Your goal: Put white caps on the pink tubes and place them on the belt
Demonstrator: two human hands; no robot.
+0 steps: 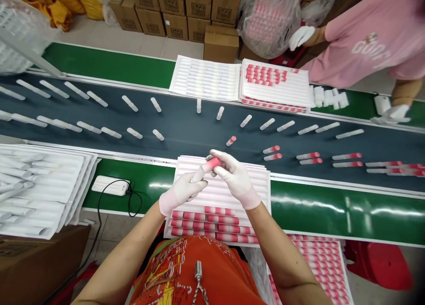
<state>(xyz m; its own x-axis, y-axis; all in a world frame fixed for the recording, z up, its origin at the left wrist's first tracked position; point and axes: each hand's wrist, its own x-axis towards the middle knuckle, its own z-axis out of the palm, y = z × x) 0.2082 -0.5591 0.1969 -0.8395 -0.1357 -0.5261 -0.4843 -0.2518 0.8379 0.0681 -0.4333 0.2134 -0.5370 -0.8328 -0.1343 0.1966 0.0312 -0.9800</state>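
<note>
A pink-and-white tube (211, 164) is held between my two white-gloved hands, tilted with its red end up and to the right. My left hand (185, 187) grips the white lower end, fingers closed round it. Thumb and fingers of my right hand (233, 174) close on the red end. Below both hands lies a white ribbed tray (262, 181); rows of red-and-white tubes (199, 221) fill its near part, close to my body.
A dark conveyor belt (186, 132) carries white tubes (129, 103) and red-ended tubes (347, 156). Across it stand trays of tubes (206, 77) and a co-worker in a pink shirt (368, 44). Stacked trays (40, 185) and a white power bank (109, 185) with a cable are at left.
</note>
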